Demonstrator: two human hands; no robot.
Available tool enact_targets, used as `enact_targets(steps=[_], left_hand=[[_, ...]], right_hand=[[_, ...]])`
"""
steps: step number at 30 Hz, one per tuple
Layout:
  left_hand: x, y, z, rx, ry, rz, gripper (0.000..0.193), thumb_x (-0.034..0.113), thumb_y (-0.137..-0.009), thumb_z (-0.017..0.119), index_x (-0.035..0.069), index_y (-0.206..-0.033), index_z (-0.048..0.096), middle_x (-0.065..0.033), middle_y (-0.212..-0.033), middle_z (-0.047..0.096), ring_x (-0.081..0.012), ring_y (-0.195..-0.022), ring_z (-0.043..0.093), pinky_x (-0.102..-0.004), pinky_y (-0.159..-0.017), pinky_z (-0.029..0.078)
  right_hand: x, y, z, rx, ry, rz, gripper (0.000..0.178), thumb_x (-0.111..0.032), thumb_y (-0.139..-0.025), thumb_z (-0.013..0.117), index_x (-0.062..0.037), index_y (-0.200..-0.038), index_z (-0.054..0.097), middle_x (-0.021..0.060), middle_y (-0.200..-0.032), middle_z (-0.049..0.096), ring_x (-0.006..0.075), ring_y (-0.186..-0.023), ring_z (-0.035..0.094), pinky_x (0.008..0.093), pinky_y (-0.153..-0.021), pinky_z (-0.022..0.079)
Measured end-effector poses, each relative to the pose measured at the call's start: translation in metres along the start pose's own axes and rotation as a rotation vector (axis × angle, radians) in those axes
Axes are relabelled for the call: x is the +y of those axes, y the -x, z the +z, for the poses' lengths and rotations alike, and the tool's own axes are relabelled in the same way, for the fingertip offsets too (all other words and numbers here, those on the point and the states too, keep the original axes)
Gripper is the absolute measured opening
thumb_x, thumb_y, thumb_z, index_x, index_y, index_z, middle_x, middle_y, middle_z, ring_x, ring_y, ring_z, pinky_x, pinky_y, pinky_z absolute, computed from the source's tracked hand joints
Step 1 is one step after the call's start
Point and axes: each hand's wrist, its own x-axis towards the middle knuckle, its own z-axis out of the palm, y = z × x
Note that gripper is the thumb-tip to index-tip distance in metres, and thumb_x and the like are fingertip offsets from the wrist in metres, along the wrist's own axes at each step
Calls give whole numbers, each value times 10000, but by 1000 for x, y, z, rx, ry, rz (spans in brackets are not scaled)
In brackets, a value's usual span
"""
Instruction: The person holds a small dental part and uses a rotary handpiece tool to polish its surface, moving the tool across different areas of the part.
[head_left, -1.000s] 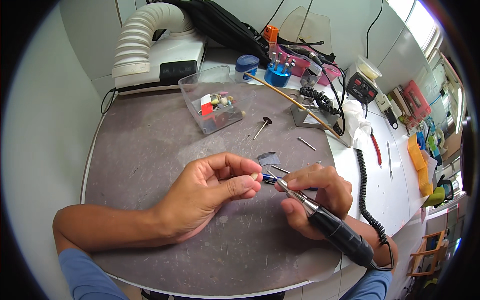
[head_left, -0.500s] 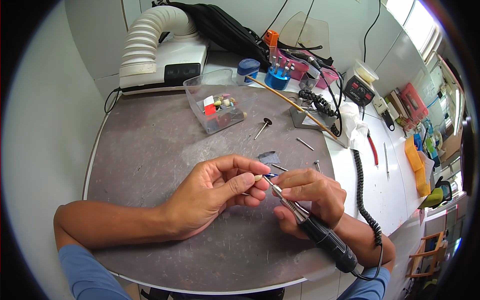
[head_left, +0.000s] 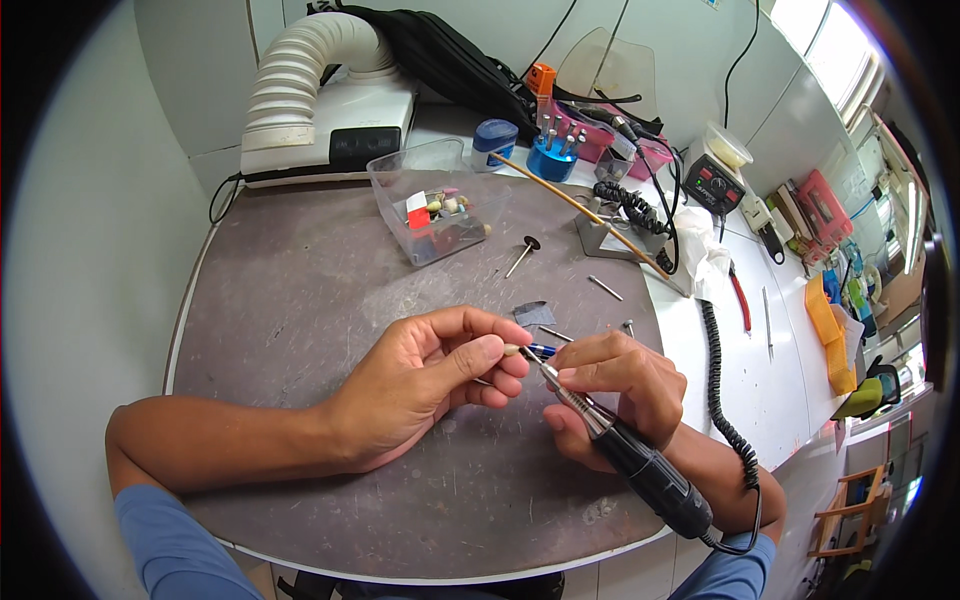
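My left hand (head_left: 420, 378) is closed, pinching a small cream-coloured, tooth-like piece (head_left: 511, 350) between thumb and fingertips. Wrapped round a black and silver rotary handpiece (head_left: 650, 474) is my right hand (head_left: 640, 385), just to the right. The handpiece's slim metal tip reaches to the cream piece; whether it touches cannot be made out. A thin blue item (head_left: 543, 350) shows between the two hands, partly hidden by fingers. Just beyond the fingertips lies a small grey abrasive-looking sheet (head_left: 531, 314), beside a metal bit (head_left: 556, 333).
A clear plastic box (head_left: 420, 245) of small bits stands beyond my hands, near a dark disc on a shank (head_left: 523, 255). Farther back are a blue bit stand (head_left: 553, 160), a wooden stick (head_left: 580, 207) and a white duct unit (head_left: 290, 150). A coiled cord (head_left: 716, 385) runs along the right.
My right hand and the handpiece have shifted slightly left and up. The left hand keeps its pinch on the cream piece, with its fingers slightly moved.
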Motion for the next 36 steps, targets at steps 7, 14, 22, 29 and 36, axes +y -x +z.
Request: enact_targets(steps=[7, 14, 22, 29, 36], left_hand=[[1, 2, 2, -4, 1, 21, 213, 134, -964, 545, 14, -1140, 558, -67, -975, 626, -106, -875, 611, -226, -774, 517], [3, 1, 1, -4, 8, -1, 200, 125, -945, 576, 9, -1106, 552, -72, -969, 619, -106, -865, 613, -222, -763, 522], [3, 1, 3, 19, 12, -22, 195, 81, -918, 609, 19, -1092, 546, -99, -1012, 627, -119, -898, 633, -218, -794, 536], [3, 0, 3, 15, 2, -14, 182, 53, -913, 609, 1, -1078, 552, -126, -1017, 644, -149, -909, 656, -241, -814, 549], [4, 1, 2, 13, 27, -18, 174, 51, -911, 610, -14, -1063, 554, -132, -993, 653, -149, -877, 659, -234, -785, 557]], right_hand=[[0, 0, 0, 5, 1, 5, 284, -29, -646, 789, -4, -868, 614, 130, -774, 667, 231, -697, 681, 292, -588, 542], [0, 1, 0, 8, -13, 11, 292, -31, -641, 790, -5, -869, 609, 128, -775, 668, 230, -694, 682, 291, -584, 541], [0, 1, -1, 5, 6, 14, 290, -38, -643, 790, -5, -868, 609, 129, -770, 668, 227, -685, 681, 290, -575, 540], [-1, -1, 0, 1, -5, -7, 280, -37, -648, 789, -6, -856, 605, 137, -776, 669, 225, -680, 677, 286, -568, 541], [-1, -1, 0, -18, -10, -4, 284, -42, -646, 796, -12, -856, 607, 134, -782, 666, 221, -675, 673, 287, -564, 540]])
